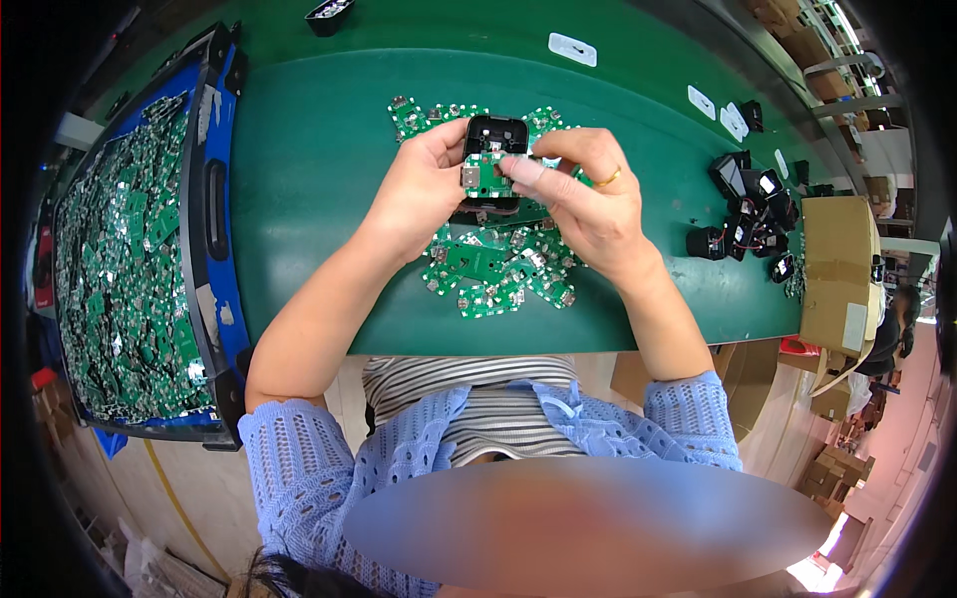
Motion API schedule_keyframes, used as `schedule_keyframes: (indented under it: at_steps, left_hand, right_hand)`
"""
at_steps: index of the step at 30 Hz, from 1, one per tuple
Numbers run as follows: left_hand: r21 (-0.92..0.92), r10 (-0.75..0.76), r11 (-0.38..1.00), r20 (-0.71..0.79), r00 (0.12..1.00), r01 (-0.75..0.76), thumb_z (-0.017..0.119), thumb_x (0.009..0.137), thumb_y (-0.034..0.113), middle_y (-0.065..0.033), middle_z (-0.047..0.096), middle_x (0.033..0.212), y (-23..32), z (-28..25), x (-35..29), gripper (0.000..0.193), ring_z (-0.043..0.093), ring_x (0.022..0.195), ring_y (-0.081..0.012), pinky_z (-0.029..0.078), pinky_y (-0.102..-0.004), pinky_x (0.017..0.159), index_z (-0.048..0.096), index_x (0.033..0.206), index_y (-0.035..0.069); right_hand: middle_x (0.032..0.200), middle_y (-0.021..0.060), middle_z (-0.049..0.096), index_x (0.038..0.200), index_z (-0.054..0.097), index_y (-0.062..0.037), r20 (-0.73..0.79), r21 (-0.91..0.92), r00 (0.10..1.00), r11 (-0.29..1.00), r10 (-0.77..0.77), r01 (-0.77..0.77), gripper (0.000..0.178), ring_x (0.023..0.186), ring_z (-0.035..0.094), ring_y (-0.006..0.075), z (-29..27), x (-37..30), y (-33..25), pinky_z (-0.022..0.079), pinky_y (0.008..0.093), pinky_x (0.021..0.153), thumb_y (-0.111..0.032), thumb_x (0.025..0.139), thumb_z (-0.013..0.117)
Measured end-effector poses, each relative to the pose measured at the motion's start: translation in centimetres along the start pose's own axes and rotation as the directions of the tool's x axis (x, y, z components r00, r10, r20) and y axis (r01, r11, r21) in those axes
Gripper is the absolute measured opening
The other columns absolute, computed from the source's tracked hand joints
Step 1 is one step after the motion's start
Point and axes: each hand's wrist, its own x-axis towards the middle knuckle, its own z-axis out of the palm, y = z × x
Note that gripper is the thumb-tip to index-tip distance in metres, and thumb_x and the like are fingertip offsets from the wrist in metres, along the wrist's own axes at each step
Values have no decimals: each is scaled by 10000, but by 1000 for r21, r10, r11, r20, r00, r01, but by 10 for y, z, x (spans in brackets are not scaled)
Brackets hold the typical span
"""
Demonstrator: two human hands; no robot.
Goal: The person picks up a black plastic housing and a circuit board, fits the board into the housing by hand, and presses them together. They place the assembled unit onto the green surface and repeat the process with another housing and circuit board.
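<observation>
Above the table's middle, my left hand (419,189) is closed round the left side of a black plastic housing (496,130). A green circuit board (488,177) with a metal connector on its left lies over the lower part of that housing. My right hand (593,194), with a ring on one finger, has its thumb and fingertips on the board's right edge. Whether the board is seated in the housing I cannot tell. Beneath and around both hands spreads a loose pile of green circuit boards (474,261), partly hidden by them.
At the left stands a blue and black crate (216,199) heaped with circuit boards (130,259). Several black housings (743,229) cluster on the right of the green table (319,120), beside a cardboard box (837,269). White plastic trays (572,49) lie toward the back.
</observation>
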Motion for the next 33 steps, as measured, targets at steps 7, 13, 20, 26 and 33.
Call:
schedule_keyframes:
  at_steps: [7,13,20,26,33]
  left_hand:
    - [17,-38,999,-49,998,39,518,870,103,-51,586,977,6,7,-4,258,578,865,-116,503,-294,768,509,1108,3]
    - [-148,21,989,-13,1000,-23,397,942,241,-45,537,1046,3,11,-9,329,535,944,-103,484,-295,811,442,1187,27]
    - [49,105,993,-38,994,-103,472,916,239,-44,535,1043,0,15,-11,410,520,918,-89,471,-255,759,397,1252,17]
    - [159,229,964,-82,970,-214,496,897,159,-51,549,1022,-1,17,-11,371,530,909,-94,459,-236,760,423,1222,-5]
    - [185,272,953,-174,947,-240,516,870,72,-75,570,1019,16,18,7,257,530,945,-113,422,-248,832,485,1107,-24]
  right_hand:
    - [769,56,538,819,599,-58,90,247,995,969,-44,21,195,665,514,215,-2,4,0,430,306,559,-7,646,673]
    - [717,53,545,764,564,-42,-67,121,982,978,179,-170,136,663,529,217,6,8,0,432,306,549,-24,675,665]
    - [736,57,534,767,539,-42,-1,51,969,967,249,-248,119,689,538,232,8,15,-9,447,324,552,-46,705,640]
    - [783,68,521,820,541,-41,-4,-19,990,990,141,-141,141,711,536,233,14,15,-5,450,323,540,-59,718,637]
    - [1025,89,447,1044,504,2,134,560,803,624,581,-545,309,821,513,141,14,14,-2,460,249,630,-101,779,623]
